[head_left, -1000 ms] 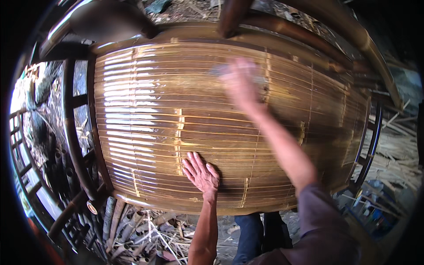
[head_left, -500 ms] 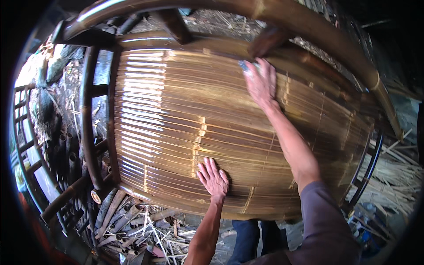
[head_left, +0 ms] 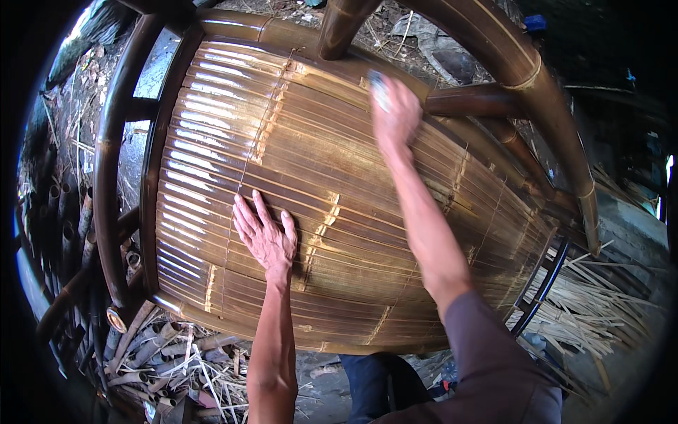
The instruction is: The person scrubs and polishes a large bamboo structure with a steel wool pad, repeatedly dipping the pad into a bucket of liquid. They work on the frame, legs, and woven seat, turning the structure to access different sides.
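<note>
A glossy brown bamboo bench seat, made of long split slats, fills the middle of the view. My left hand rests on the slats left of centre, fingers spread and nothing in it. Near the seat's far edge, my right hand is closed around a small bluish-white wad that looks like a rag; motion blurs it, so its exact kind is unclear. The wad is against the slats or just over them.
A thick curved bamboo rail rises along the far side, braced by shorter posts. Another bamboo frame stands at the left end. Cut bamboo tubes and shavings lie on the ground at lower left. Thin strips are heaped at right.
My left hand has slid left and farther away over the slats. My right hand has moved a little left along the far edge with the wad. The view has turned and shifted.
</note>
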The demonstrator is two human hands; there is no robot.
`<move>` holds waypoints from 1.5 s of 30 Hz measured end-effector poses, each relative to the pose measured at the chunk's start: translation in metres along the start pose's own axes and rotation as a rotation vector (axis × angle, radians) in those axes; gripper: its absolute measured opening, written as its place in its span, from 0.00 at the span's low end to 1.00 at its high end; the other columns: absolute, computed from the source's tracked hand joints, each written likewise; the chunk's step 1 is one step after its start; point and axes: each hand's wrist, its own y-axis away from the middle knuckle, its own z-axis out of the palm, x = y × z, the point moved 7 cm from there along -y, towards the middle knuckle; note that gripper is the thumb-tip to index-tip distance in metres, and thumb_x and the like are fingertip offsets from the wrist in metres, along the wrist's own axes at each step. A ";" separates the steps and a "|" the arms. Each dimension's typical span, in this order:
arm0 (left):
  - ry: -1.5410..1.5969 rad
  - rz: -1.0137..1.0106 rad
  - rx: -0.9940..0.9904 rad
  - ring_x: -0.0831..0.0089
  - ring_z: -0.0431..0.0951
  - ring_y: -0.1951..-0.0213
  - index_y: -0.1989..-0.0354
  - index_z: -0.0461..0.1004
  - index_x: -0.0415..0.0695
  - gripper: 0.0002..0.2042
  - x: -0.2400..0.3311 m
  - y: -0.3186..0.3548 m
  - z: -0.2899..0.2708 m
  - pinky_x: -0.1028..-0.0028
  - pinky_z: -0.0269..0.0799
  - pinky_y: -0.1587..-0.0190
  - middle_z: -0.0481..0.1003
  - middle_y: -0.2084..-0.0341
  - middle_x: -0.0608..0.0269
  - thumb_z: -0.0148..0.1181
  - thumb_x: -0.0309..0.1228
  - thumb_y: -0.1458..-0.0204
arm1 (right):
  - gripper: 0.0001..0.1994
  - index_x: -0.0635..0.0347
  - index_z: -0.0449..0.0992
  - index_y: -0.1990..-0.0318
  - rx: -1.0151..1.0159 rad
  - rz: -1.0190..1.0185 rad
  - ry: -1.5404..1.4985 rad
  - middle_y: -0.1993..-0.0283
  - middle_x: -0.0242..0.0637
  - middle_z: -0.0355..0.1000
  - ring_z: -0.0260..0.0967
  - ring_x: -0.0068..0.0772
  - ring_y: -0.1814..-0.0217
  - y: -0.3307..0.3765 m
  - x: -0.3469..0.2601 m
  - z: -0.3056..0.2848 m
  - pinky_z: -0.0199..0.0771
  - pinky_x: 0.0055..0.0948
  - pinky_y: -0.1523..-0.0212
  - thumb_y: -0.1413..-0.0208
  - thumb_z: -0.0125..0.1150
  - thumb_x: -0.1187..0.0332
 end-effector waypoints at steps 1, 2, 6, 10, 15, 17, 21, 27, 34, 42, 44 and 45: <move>-0.004 0.005 0.002 0.48 0.45 0.29 0.29 0.52 0.45 0.34 0.000 -0.002 -0.002 0.54 0.39 0.29 0.46 0.29 0.43 0.49 0.45 0.42 | 0.16 0.50 0.78 0.53 0.032 -0.059 -0.078 0.54 0.38 0.76 0.72 0.37 0.50 -0.022 -0.027 0.008 0.69 0.41 0.46 0.47 0.68 0.57; 0.032 0.032 0.022 0.48 0.45 0.29 0.29 0.52 0.45 0.34 0.003 -0.002 -0.006 0.54 0.39 0.29 0.45 0.29 0.43 0.50 0.45 0.43 | 0.11 0.52 0.78 0.60 -0.019 -0.143 -0.052 0.60 0.37 0.75 0.72 0.36 0.56 -0.043 -0.051 0.010 0.71 0.37 0.52 0.47 0.67 0.59; 0.066 -0.005 -0.012 0.48 0.45 0.29 0.29 0.51 0.46 0.35 0.002 -0.011 -0.008 0.54 0.39 0.28 0.45 0.29 0.43 0.51 0.45 0.43 | 0.12 0.51 0.78 0.57 -0.202 -0.513 0.160 0.61 0.35 0.73 0.70 0.38 0.55 -0.028 -0.007 -0.023 0.71 0.37 0.53 0.50 0.66 0.65; 0.072 -0.006 0.006 0.49 0.44 0.28 0.29 0.52 0.45 0.33 0.003 -0.011 -0.008 0.54 0.38 0.29 0.45 0.29 0.44 0.49 0.44 0.42 | 0.15 0.50 0.75 0.51 -0.194 -0.516 0.090 0.61 0.35 0.73 0.71 0.40 0.54 -0.030 0.005 -0.015 0.72 0.39 0.51 0.47 0.64 0.67; 0.088 -0.023 0.007 0.50 0.45 0.28 0.30 0.53 0.45 0.33 0.000 -0.009 -0.008 0.54 0.39 0.29 0.46 0.29 0.45 0.49 0.45 0.42 | 0.17 0.42 0.74 0.52 -0.272 -0.596 0.139 0.51 0.35 0.72 0.70 0.39 0.47 -0.044 -0.027 0.039 0.72 0.45 0.44 0.49 0.66 0.68; 0.080 -0.021 0.014 0.50 0.46 0.29 0.30 0.54 0.46 0.32 -0.001 -0.009 -0.008 0.55 0.40 0.29 0.47 0.29 0.45 0.49 0.45 0.42 | 0.18 0.39 0.75 0.51 -0.282 -0.535 0.255 0.51 0.33 0.71 0.69 0.37 0.46 -0.044 -0.020 0.042 0.73 0.43 0.45 0.50 0.66 0.68; 0.089 -0.055 0.004 0.50 0.46 0.28 0.30 0.55 0.49 0.36 -0.003 -0.009 -0.007 0.56 0.40 0.28 0.47 0.29 0.46 0.56 0.45 0.47 | 0.20 0.32 0.74 0.45 -0.206 -0.612 0.059 0.51 0.32 0.71 0.68 0.36 0.47 -0.041 -0.041 0.032 0.71 0.41 0.46 0.45 0.62 0.67; 0.130 -0.053 0.005 0.50 0.46 0.28 0.30 0.55 0.48 0.33 -0.003 -0.011 -0.010 0.55 0.40 0.29 0.47 0.29 0.47 0.53 0.45 0.44 | 0.21 0.28 0.72 0.41 -0.467 -0.523 0.302 0.50 0.32 0.70 0.67 0.35 0.46 -0.039 -0.029 0.035 0.67 0.44 0.45 0.42 0.57 0.65; 0.118 -0.042 0.013 0.51 0.46 0.28 0.29 0.53 0.50 0.35 0.000 -0.012 -0.013 0.56 0.40 0.28 0.48 0.29 0.48 0.54 0.44 0.46 | 0.16 0.42 0.74 0.47 -0.195 -0.808 0.267 0.49 0.32 0.71 0.65 0.36 0.43 -0.041 -0.043 0.017 0.63 0.44 0.40 0.41 0.50 0.70; 0.174 -0.062 0.029 0.52 0.47 0.29 0.30 0.55 0.50 0.34 -0.005 -0.009 -0.010 0.56 0.41 0.29 0.48 0.29 0.49 0.56 0.43 0.46 | 0.11 0.57 0.73 0.55 -0.730 -0.624 0.649 0.58 0.36 0.72 0.69 0.39 0.51 -0.009 0.048 0.002 0.65 0.46 0.46 0.45 0.50 0.70; 0.180 -0.064 0.028 0.52 0.48 0.29 0.31 0.56 0.50 0.34 -0.006 -0.009 -0.010 0.56 0.42 0.29 0.49 0.29 0.49 0.57 0.42 0.47 | 0.08 0.57 0.73 0.59 -0.513 -0.766 0.424 0.61 0.37 0.71 0.69 0.40 0.53 -0.008 0.035 -0.009 0.65 0.44 0.50 0.46 0.51 0.70; 0.171 -0.067 0.030 0.52 0.48 0.29 0.31 0.57 0.50 0.34 -0.006 -0.008 -0.012 0.56 0.42 0.29 0.49 0.29 0.49 0.57 0.42 0.47 | 0.07 0.58 0.73 0.62 -0.375 -0.843 0.297 0.62 0.37 0.71 0.69 0.40 0.55 -0.005 0.029 -0.021 0.66 0.43 0.52 0.47 0.52 0.70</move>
